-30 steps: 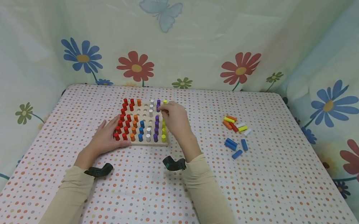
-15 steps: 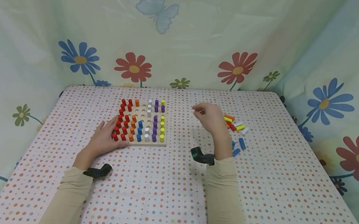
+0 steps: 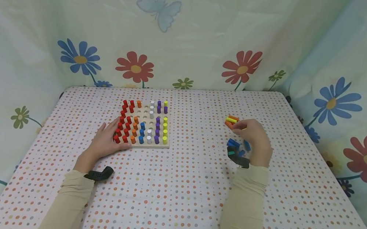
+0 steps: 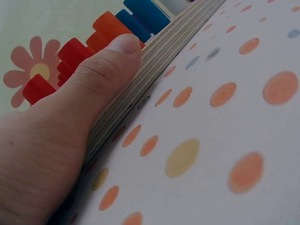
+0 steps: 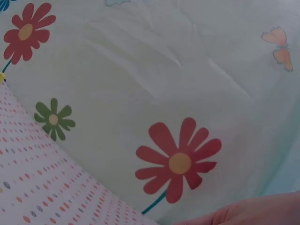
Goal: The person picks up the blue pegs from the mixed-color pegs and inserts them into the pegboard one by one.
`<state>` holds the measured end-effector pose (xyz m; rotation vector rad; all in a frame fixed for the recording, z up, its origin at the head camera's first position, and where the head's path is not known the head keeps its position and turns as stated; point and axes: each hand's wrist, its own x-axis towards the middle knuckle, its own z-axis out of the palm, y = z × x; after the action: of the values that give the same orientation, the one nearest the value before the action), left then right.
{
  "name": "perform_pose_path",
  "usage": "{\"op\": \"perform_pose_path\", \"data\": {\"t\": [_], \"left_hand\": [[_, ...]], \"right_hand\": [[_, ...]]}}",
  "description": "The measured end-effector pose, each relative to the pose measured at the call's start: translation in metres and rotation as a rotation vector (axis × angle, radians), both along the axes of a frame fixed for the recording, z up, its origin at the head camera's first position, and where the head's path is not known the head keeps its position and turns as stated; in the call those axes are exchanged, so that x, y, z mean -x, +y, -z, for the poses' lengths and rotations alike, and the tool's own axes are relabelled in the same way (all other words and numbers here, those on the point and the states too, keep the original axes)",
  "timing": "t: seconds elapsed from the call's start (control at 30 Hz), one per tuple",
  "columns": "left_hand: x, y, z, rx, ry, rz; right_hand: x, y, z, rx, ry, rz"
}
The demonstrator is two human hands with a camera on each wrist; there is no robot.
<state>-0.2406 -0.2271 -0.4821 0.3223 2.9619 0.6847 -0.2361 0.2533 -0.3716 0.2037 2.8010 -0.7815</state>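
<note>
My left hand (image 3: 103, 142) holds the near left corner of a wooden pegboard (image 3: 158, 147), its thumb along the front edge. In the left wrist view the thumb lies against the layered edge, beside red and orange pegs (image 4: 111, 29). Columns of red, orange, blue, white, purple and yellow pegs stand in the board, with bare holes around the middle. At the right, my right hand (image 3: 256, 135) hovers over loose pegs, fingers bent with nothing visible between them. Yellow and orange pegs (image 3: 231, 120) show beyond its fingertips; it hides others. Only a sliver of the right hand (image 5: 258, 212) shows in its wrist view.
Several blue pegs (image 3: 233, 142) lie below the right hand, partly behind its wrist camera (image 3: 237, 157). A dotted cloth (image 3: 176, 187) covers the table. A flowered curtain (image 3: 198, 31) rises behind the table's far edge.
My right hand has moved from the board's right side across to the loose pegs. A purple peg now shows standing in the yellow column. The left hand has stayed at the board's corner.
</note>
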Motion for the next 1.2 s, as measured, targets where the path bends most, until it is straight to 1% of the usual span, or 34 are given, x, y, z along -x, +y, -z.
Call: {"op": "perform_pose_path", "data": {"t": [0.1, 0.23, 0.4, 0.6, 0.8, 1.0, 1.2], "left_hand": [[0.000, 0.000, 0.001, 0.002, 0.003, 0.001], [0.000, -0.001, 0.001, 0.003, 0.010, 0.003], [0.000, -0.001, 0.001, 0.001, 0.014, 0.004], [0.000, 0.000, 0.001, 0.004, 0.010, -0.001], [0.000, 0.000, 0.002, 0.005, 0.007, -0.003], [0.000, -0.001, 0.001, 0.003, 0.007, 0.004], [0.001, -0.001, 0.002, 0.005, 0.005, 0.003]], "right_hand": [[0.003, 0.009, 0.008, -0.004, -0.067, 0.026], [0.006, 0.016, 0.017, 0.012, -0.131, 0.031], [0.008, 0.014, 0.020, 0.027, -0.171, 0.027], [0.013, 0.009, 0.021, -0.008, -0.179, -0.035], [0.014, 0.008, 0.024, 0.019, -0.226, -0.071], [0.015, 0.009, 0.028, 0.035, -0.256, -0.069], [0.017, 0.005, 0.029, 0.030, -0.259, -0.035]]}}
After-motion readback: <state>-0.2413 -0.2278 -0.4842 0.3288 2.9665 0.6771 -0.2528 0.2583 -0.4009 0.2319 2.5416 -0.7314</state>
